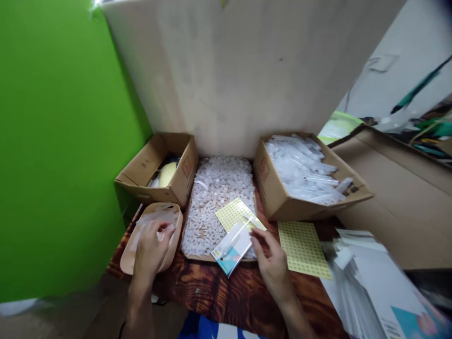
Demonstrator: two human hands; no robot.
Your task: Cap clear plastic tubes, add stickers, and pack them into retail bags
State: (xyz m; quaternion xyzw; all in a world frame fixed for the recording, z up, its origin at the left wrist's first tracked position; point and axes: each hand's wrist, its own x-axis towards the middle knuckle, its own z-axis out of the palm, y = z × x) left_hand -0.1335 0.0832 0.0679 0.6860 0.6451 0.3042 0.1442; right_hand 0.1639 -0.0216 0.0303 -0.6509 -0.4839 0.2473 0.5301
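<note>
My left hand (153,245) reaches into a peach-coloured oval tray (127,259) of translucent strips (160,215); its fingers are curled, and what they pinch is too small to make out. At the right edge of a white and teal printed card (235,247) is my right hand (270,256), thumb and forefinger curved near the card's upper corner; whether they grip it is unclear. The card lies tilted over a yellow sticker sheet (231,213) and a shallow tray of small whitish pieces (226,174). A clear tube-like item rests on the card.
An open carton (187,176) stands at the back left, and another carton (270,188) full of clear plastic tubes (300,165) at the back right. A second yellow sticker sheet (303,247) and stacked printed cards (381,278) lie on the right. A green panel (63,141) borders the left.
</note>
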